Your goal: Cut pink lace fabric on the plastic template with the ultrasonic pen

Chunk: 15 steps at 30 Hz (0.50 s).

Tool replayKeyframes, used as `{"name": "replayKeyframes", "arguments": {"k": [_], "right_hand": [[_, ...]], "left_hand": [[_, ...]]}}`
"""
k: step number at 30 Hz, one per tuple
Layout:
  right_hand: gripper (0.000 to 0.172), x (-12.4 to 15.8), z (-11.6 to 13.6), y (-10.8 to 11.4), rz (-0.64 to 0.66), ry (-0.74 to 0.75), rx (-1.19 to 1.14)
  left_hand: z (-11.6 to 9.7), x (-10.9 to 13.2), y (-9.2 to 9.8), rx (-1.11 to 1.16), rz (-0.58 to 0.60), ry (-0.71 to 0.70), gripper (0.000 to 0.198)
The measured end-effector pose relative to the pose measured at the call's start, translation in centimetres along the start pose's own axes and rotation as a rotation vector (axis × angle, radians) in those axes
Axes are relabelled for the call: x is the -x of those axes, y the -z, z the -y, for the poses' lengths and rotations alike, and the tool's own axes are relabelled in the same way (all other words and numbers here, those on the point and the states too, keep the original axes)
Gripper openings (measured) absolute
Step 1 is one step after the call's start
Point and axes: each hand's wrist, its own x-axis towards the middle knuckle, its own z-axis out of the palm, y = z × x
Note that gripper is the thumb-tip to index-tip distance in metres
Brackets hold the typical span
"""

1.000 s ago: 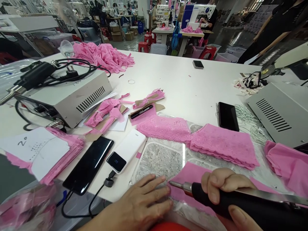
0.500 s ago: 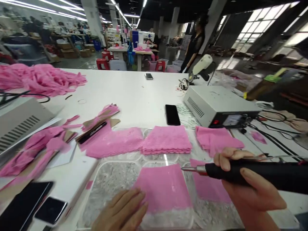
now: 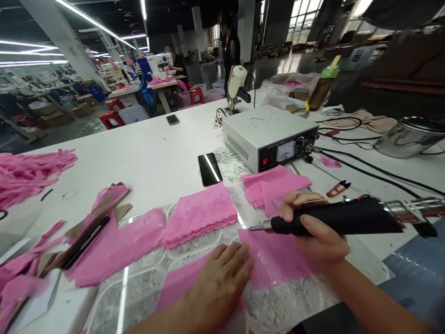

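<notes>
My right hand (image 3: 318,227) is wrapped round a black corded hand tool (image 3: 333,218) with a narrow metal tip. That tip points left and meets, or hovers just over, the top edge of a pink fabric piece (image 3: 274,260) on the clear plastic sheet (image 3: 142,292). My left hand (image 3: 222,278) lies flat, fingers stretched out, over another pink fabric piece (image 3: 184,278), partly hiding it. Beyond it sits a stack of scallop-edged pink pieces (image 3: 201,213). Folded pink cloth (image 3: 274,185) lies behind the tool.
A grey power box (image 3: 271,132) with a meter and lit red switch stands behind, cables running right. A phone (image 3: 209,169), orange thread snips (image 3: 338,189), a glass jar (image 3: 406,139) and pink scraps (image 3: 31,176) lie around. A person (image 3: 232,46) stands beyond the table.
The view has swung right. My left hand has moved right and forward over the fabric. The tool's tip has shifted from between the two pieces to the right piece's top edge.
</notes>
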Motion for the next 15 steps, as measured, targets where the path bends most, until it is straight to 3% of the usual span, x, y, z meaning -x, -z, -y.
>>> {"name": "replayKeyframes", "arguments": {"k": [7, 15], "right_hand": [[0.013, 0.1, -1.1, -0.5, 0.087, -0.001, -0.001], [0.015, 0.4, -1.4, -0.3, 0.042, -0.055, 0.060]], "left_hand": [[0.2, -1.2, 0.1, -0.009, 0.036, 0.070, 0.029], [-0.1, -1.0, -0.6, -0.023, 0.005, 0.097, 0.033]]}}
